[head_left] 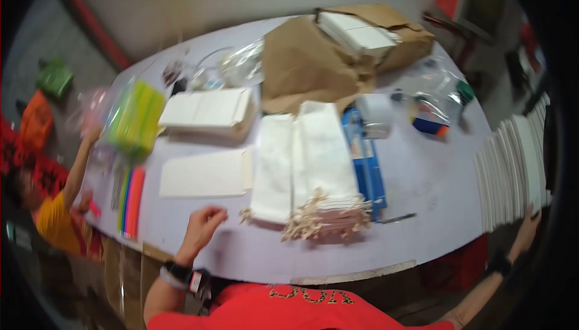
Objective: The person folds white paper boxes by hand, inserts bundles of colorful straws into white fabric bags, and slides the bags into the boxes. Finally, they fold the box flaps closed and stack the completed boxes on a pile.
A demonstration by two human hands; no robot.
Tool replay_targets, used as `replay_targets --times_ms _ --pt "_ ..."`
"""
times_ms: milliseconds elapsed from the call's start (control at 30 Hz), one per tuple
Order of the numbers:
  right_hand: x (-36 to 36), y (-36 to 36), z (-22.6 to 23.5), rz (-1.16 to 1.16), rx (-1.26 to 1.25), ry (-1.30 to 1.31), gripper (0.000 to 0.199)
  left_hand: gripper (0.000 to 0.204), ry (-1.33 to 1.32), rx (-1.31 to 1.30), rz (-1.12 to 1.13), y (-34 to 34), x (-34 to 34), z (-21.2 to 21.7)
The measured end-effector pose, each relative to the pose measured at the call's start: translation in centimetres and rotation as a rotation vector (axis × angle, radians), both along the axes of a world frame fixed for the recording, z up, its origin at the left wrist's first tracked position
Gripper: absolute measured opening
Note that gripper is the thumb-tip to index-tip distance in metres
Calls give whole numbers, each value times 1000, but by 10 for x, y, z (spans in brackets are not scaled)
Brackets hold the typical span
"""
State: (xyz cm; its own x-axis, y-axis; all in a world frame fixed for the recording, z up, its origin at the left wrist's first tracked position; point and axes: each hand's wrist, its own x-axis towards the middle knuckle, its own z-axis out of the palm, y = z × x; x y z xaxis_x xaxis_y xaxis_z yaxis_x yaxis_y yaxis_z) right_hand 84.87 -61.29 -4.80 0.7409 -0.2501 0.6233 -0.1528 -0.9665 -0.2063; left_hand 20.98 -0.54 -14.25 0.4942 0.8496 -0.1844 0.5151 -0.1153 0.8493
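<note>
My left hand (204,226) hovers over the near left of the table, its fingers curled together and nothing visible in them. Just beyond it lies a flat white carton (205,175). To its right are two stacks of white cloth drawstring pouches (274,170), their cord ends bunched at the near edge. At the far right, my right hand (526,233) grips the lower edge of a white flat carton (528,158) at the end of a long row of upright white flat cartons (502,170). Its fingers are partly hidden against the cartons.
A stack of white cartons (208,108) and torn brown paper (295,58) lie farther back. Blue packs (365,167), a white roll (375,113) and a pen (399,218) are right of the pouches. At left, another person (60,215) reaches toward yellow-green packets (137,116) near coloured tubes (134,200).
</note>
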Motion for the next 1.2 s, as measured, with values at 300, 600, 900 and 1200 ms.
replay_targets --times_ms 300,600,900,1200 --pt "-218 164 28 827 148 -126 34 83 482 754 -60 137 -66 -61" --pt "-465 420 -49 1915 286 551 22 113 726 502 -374 186 -55 -36" --pt "-510 636 -146 1599 -80 578 27 109 639 515 -384 183 -48 -37" --pt "-513 667 -152 1291 286 743 27 115 597 542 -422 169 -53 -34"
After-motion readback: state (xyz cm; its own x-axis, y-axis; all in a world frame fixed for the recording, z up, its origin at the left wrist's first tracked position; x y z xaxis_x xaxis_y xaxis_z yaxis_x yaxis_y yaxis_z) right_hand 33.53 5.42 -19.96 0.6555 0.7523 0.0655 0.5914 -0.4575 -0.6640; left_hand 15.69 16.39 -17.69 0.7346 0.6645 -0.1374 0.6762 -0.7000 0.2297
